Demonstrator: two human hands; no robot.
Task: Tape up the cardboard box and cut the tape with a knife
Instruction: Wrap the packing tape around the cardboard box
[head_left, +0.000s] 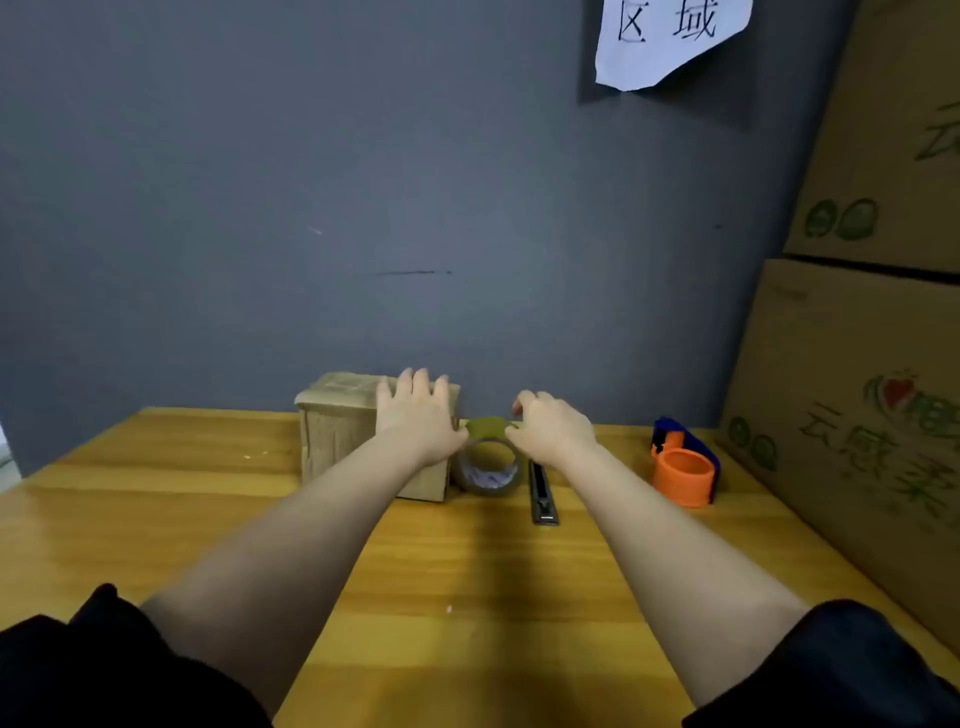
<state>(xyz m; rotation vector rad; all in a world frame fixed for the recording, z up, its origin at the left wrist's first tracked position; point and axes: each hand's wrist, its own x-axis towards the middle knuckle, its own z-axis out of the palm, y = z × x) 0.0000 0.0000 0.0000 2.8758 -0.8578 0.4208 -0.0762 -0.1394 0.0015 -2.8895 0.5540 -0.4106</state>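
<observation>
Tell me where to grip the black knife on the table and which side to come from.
Take the knife by its long black handle, near the middle, coming from above with the right hand. It lies flat, lengthwise toward you, just right of the tape roll, so pinch its two long sides.

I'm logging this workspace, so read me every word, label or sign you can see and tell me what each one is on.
"区域": black characters on the white paper sheet stuck to the grey wall.
Green characters and fruit pictures: printed on the large cardboard cartons stacked at the right, cut off and too blurred to read with certainty.
Tape roll: faint print inside the core, too small to read.
Small cardboard box, knife, orange tape dispenser: no readable text.
</observation>
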